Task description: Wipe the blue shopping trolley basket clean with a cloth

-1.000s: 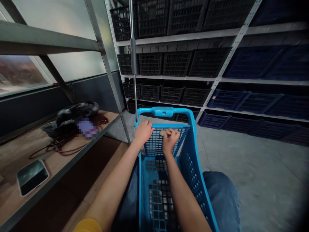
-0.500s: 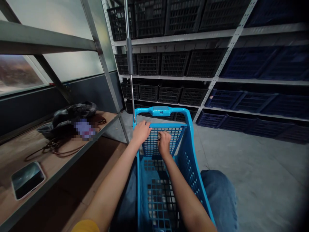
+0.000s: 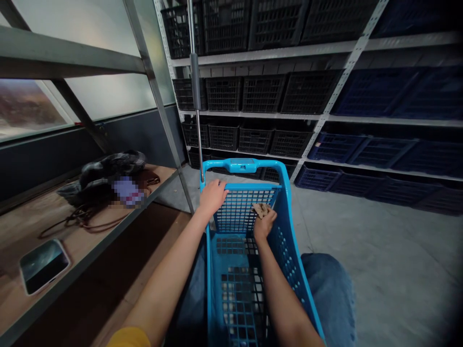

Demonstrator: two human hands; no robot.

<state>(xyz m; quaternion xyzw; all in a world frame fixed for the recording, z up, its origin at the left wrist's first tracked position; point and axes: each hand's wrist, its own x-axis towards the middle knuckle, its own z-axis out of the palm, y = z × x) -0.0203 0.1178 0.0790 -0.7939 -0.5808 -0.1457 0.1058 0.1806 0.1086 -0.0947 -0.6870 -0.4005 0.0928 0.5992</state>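
Note:
A blue plastic shopping basket (image 3: 289, 231) with grid walls and a raised handle stands between my knees. My left hand (image 3: 213, 196) is closed over the basket's far left top corner, its fingers hooked on the rim. Inside the basket, my right hand (image 3: 265, 225) grips a crumpled beige cloth (image 3: 261, 209) close to the far grid panel and the right wall. Part of the cloth is hidden by the fingers. A metal pole (image 3: 196, 82) with a grey sleeve rises from the basket's far left corner.
At left, a wooden shelf (image 3: 108, 231) in a metal frame holds a phone (image 3: 44, 266), a dark plaid cloth (image 3: 104, 168) and brown cords. Racks of black crates (image 3: 262, 91) and dark blue crates (image 3: 334, 144) stand ahead. Grey concrete floor (image 3: 390, 255) lies to the right.
My right hand has moved right and slightly down across the far panel, and the cloth in it shows more now. My left hand stays on the rim.

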